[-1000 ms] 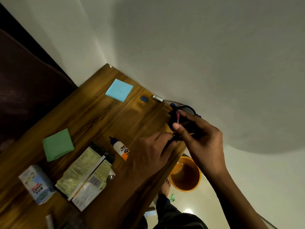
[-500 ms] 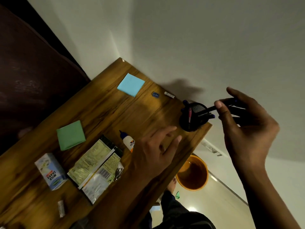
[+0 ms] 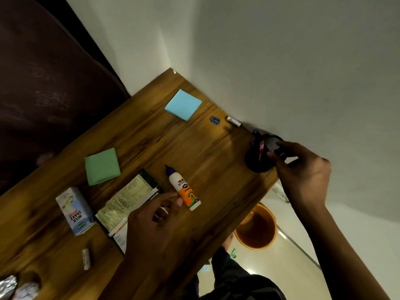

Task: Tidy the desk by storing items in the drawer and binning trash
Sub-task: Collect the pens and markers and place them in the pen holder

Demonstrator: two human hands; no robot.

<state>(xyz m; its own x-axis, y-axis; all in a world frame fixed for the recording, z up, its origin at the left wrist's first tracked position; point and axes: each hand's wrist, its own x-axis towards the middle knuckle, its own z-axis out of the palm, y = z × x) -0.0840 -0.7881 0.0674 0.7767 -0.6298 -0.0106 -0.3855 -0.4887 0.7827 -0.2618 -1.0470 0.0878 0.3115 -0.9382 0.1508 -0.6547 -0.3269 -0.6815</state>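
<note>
The right hand (image 3: 303,169) is at the black mesh pen cup (image 3: 263,155), which stands at the bench's (image 3: 216,169) corner by the wall, pens sticking up inside. Its fingers curl round the cup's rim and near side — a grip on the cup, as far as the dim light shows. The left hand (image 3: 151,221) hovers low over the bench with fingers loosely bent and nothing in them, fingertips just beside the glue bottle (image 3: 184,189), which lies on its side; whether they touch it I cannot tell.

The step in hand looks like gathering stationery for storage — the cup on one side, the glue on the other. No drawer shows in this view. The orange bin (image 3: 256,230) sits on the floor below the bench edge, under the cup.

Still out on the bench: a blue pad (image 3: 184,105), a green pad (image 3: 101,166), a sharpener (image 3: 215,120) and a small white tube (image 3: 233,121) near the wall, a milkshake carton (image 3: 75,211), flattened wrappers (image 3: 125,204), a small white stick (image 3: 86,258).

Next, I judge, the left hand must close round the glue's body and lift it. The right must keep the cup upright as it moves, or the pens will spill.
</note>
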